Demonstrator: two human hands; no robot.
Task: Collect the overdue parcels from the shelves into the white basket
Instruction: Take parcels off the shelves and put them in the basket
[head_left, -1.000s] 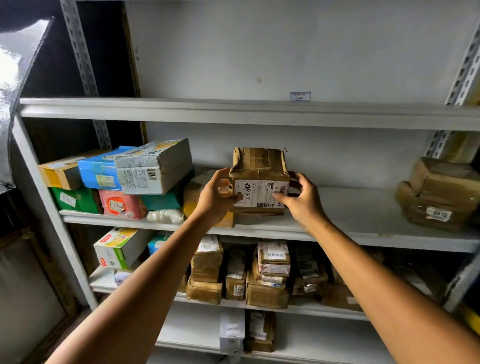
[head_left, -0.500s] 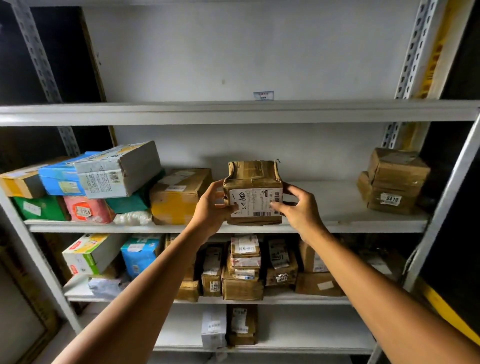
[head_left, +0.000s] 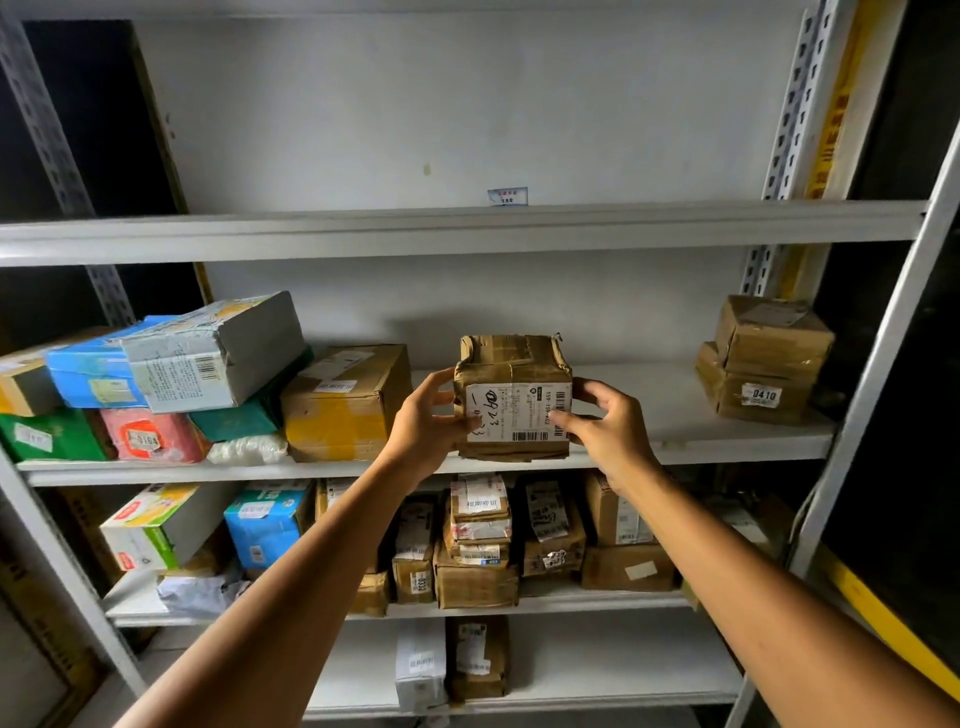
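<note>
A small crumpled brown cardboard parcel (head_left: 511, 397) with a white shipping label and handwritten digits is held at the front edge of the middle shelf (head_left: 649, 449). My left hand (head_left: 423, 421) grips its left side with curled fingers. My right hand (head_left: 605, 428) grips its right side, thumb on the label. The white basket is not in view.
A yellow-taped brown box (head_left: 345, 402) and a pile of coloured boxes (head_left: 156, 374) fill the shelf's left. Two stacked brown parcels (head_left: 763, 358), one marked 0410, sit at its right. The lower shelf (head_left: 571, 603) is packed with several parcels. A white upright post (head_left: 883, 343) stands at right.
The view has swung right and drawn back a little. The parcel has come forward to the shelf's front edge, still held in both hands.
</note>
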